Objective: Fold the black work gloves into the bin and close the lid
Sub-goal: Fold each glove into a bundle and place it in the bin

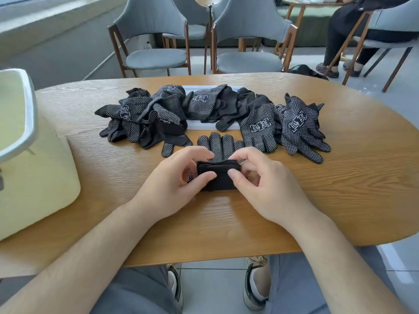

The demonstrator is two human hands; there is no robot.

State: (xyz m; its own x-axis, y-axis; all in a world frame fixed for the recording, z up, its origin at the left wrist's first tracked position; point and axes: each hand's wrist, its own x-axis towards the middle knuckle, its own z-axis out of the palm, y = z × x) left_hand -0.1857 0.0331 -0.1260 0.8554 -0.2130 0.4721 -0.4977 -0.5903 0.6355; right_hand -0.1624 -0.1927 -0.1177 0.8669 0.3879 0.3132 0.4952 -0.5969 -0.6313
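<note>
A black dotted work glove (221,146) lies flat on the wooden table (340,200) in front of me, fingers pointing away. Its cuff end (221,177) is rolled over toward the fingers. My left hand (174,180) pinches the left side of that fold and my right hand (265,184) pinches the right side. Behind it lies a heap of several more black dotted gloves (204,112), spread from left to right. A pale yellow bin (34,182) stands at the left table edge, its grey-rimmed lid (29,109) raised open.
A white sheet (199,125) lies under the middle of the glove heap. Grey chairs (154,37) stand beyond the far table edge. A seated person (353,30) is at the back right. My knees and shoes show below the near edge.
</note>
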